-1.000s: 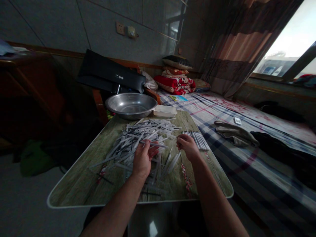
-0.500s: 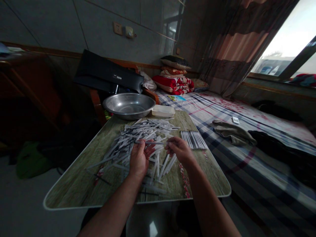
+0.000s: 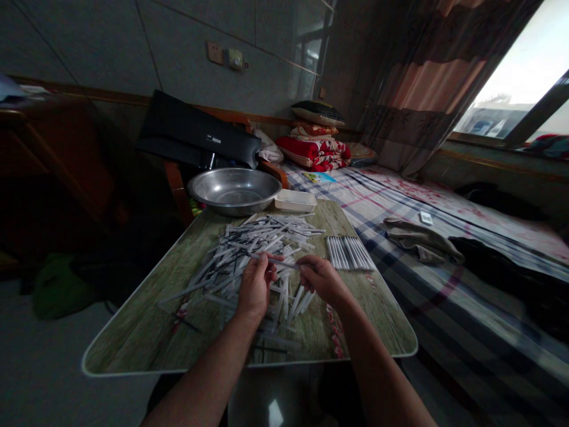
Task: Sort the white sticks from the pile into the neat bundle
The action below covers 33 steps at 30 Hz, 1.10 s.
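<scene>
A loose heap of thin grey-white sticks (image 3: 249, 243) covers the middle of a low wood-patterned table (image 3: 133, 332). My left hand (image 3: 254, 286) and my right hand (image 3: 320, 277) are both over the near side of the heap, fingers pinched on the two ends of one thin stick (image 3: 284, 263) held level between them. A neat row of the same sticks (image 3: 349, 252) lies side by side on the table just right of my right hand.
A steel basin (image 3: 234, 190) and a shallow white tray (image 3: 296, 200) stand at the table's far end. A black monitor (image 3: 198, 136) leans behind them. A checked bed cover (image 3: 444, 279) with clothes lies to the right, folded bedding (image 3: 313, 148) beyond.
My right hand has come left from beside the neat row to the heap. Both hands now pinch one stick between them, where before the left hand lay loosely over the pile.
</scene>
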Tool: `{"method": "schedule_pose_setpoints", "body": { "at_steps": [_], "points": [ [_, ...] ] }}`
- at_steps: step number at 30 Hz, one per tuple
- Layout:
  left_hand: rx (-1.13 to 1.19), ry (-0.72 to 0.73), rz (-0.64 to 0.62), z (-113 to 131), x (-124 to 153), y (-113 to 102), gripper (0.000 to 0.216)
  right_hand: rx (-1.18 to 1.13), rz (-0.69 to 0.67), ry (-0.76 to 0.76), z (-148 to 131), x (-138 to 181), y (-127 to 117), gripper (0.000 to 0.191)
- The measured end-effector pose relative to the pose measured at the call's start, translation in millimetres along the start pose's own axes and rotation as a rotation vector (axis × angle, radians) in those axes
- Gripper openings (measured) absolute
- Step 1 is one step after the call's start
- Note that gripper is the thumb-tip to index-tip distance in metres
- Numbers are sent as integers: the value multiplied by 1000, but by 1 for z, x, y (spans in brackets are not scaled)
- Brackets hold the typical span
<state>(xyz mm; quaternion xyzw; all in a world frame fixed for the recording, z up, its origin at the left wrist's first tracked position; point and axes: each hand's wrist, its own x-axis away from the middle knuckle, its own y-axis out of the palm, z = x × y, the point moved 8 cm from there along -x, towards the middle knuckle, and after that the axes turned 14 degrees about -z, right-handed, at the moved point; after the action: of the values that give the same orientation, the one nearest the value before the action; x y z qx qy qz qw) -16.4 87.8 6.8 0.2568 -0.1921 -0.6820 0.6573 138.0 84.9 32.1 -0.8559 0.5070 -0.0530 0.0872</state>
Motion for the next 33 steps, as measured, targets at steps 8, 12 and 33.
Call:
{"method": "schedule_pose_setpoints", "body": {
  "at_steps": [8, 12, 33],
  "points": [
    [5, 23, -2, 4, 3, 4, 35, 94, -134, -19, 1, 4, 17, 17],
    [-12, 45, -17, 5, 2, 4, 33, 157, -155, -26, -1, 4, 23, 18],
    [5, -43, -82, 5, 1, 14, 36, 45, -137, -60, 2, 12, 32, 25]
  ]
}}
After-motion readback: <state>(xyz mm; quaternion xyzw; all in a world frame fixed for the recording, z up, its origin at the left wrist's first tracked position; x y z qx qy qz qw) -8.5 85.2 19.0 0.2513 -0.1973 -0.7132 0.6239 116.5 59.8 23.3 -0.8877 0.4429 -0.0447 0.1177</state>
